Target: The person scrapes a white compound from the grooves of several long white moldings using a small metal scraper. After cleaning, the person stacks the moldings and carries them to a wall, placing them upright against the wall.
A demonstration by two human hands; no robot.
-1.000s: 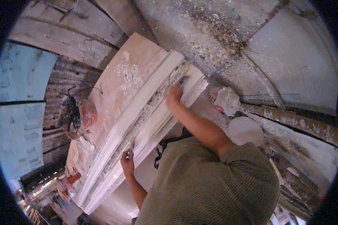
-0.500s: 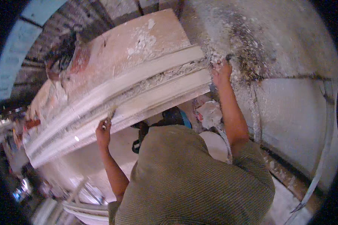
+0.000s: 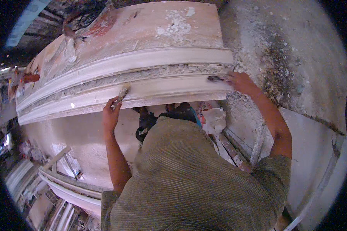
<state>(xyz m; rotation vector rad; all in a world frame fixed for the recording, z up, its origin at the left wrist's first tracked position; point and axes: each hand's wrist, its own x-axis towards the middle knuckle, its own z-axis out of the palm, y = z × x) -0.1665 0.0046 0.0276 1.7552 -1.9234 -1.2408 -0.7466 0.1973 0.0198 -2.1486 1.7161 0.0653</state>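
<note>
A long white plaster moulding [image 3: 169,85] lies across a broad board in front of me. A rough, crumbly grey groove runs along its length. My left hand [image 3: 111,109] is closed on a small paintbrush [image 3: 123,92], its pale bristles pointing up over the moulding's near band. At the moulding's right end, my right hand [image 3: 243,83] is closed around a small dark tool [image 3: 216,78] that looks like a scraper. Its tip points left over the near band. Blur hides the tool's exact shape, and I cannot tell whether it touches the plaster.
White plaster flakes [image 3: 175,27] lie on the pinkish board [image 3: 142,23] beyond the moulding. Dark and pale debris [image 3: 277,73] covers the floor at right. A crumpled pale bag [image 3: 214,119] sits by my feet. More long mouldings [image 3: 61,183] lie at the lower left.
My right hand has come from beyond the moulding's right end, and its tool now points left over the plaster. My left hand has tilted the brush rightward. The whole view has turned.
</note>
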